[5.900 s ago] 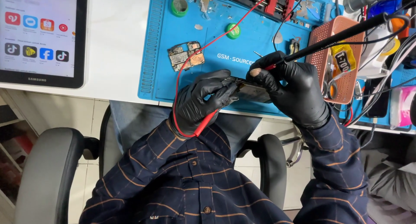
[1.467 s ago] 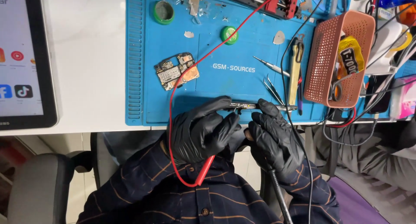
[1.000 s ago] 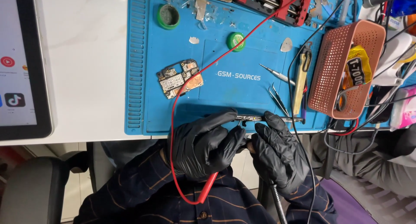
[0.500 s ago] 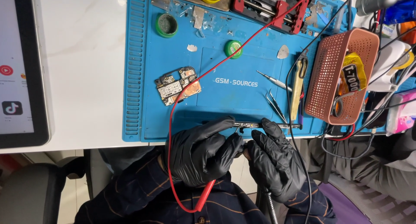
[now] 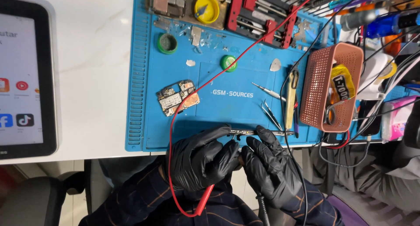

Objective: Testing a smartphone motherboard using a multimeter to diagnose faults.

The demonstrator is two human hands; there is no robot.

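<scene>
Hands barely shifted since earlier; left hand (image 5: 199,158) and right hand (image 5: 269,167), lower centre, fingers clamped on thin metal strip (image 5: 245,132).

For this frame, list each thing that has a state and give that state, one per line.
Left hand: gloved, grip closed on the thin dark part.
Right hand: gloved, fingertips on the same part.
Thin dark part: held at the mat's near edge.
Tablet: screen lit, showing app icons.
Circuit board: bare, flat on the blue mat.
Tweezers: lying unused.
Pink basket: upright, holding small items.
</scene>
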